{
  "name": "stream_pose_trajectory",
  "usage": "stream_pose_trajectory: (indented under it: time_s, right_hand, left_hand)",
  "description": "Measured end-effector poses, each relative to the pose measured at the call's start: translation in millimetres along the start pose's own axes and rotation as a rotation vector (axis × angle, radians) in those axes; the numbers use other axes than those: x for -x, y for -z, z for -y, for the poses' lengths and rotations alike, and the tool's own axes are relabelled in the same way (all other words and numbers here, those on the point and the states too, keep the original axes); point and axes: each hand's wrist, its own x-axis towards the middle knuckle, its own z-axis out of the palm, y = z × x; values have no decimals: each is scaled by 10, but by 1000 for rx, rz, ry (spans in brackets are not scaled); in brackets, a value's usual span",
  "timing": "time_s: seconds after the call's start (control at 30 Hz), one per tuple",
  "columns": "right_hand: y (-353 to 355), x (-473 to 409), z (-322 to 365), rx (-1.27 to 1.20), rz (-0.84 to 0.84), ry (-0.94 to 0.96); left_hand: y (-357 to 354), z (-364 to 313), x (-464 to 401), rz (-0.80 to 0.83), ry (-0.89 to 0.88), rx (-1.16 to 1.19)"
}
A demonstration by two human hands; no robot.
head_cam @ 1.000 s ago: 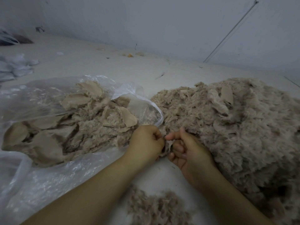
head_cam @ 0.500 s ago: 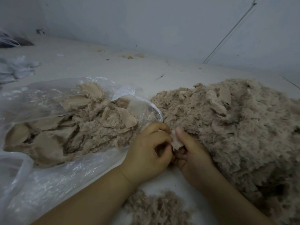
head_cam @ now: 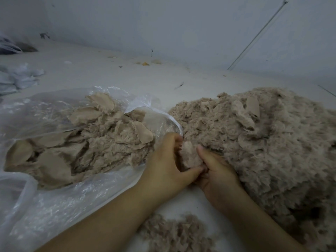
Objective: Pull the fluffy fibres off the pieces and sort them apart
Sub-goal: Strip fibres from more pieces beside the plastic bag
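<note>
Half a second ago the two hands were pressed tight together around a small scrap; now they sit a little apart, with a pale fluffy piece (head_cam: 190,155) showing between them at the centre of the frame. The left hand (head_cam: 167,166) curls its fingers over the piece's left edge while its thumb reaches under toward the right hand (head_cam: 216,171), whose thumb presses on the piece's right side and whose fingers curl beneath it. Both hands grip the same piece, so the plucking looks to be underway rather than finished.

The piece's long axis appears to run from lower centre up toward the upper centre of the frame, pile side facing the camera; its exact outline is blurred.

It lies between the plastic bag (head_cam: 54,206) of pieces at left and the large fibre heap (head_cam: 272,151) at right, above a small fluff tuft (head_cam: 178,233) at the bottom.
</note>
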Motion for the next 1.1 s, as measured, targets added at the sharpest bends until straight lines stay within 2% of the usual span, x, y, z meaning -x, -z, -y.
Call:
stream_pose_trajectory:
  time_s: [0.07,0.13,0.4,0.47,0.6,0.77,0.83,0.93,1.1]
  right_hand:
    - [28,-15,-18,-4,40,6]
    - [39,-16,-36,18,63,28]
    - [38,-18,-5,-30,79,-18]
    - [54,-31,-19,-64,88,-40]
    - [72,-62,-28,-122,99,-76]
    - [58,-50,-30,-40,75,-86]
    - [56,-56,-40,26,64,-14]
    - [55,-58,-44,87,65,71]
    - [37,-44,-39,141,86,46]
  left_hand:
    - [20,-28,13,50,-162,-193]
    - [33,-55,24,93,-234,-291]
    - [56,-90,56,86,-264,-387]
    - [53,-81,46,70,-276,-355]
    - [41,-76,41,54,-335,-129]
    - [6,-106,25,-2,-457,79]
    - [3,-106,19,-53,-408,152]
    - [10,-72,1,-125,-206,203]
    - [20,-65,-15,-156,9,355]
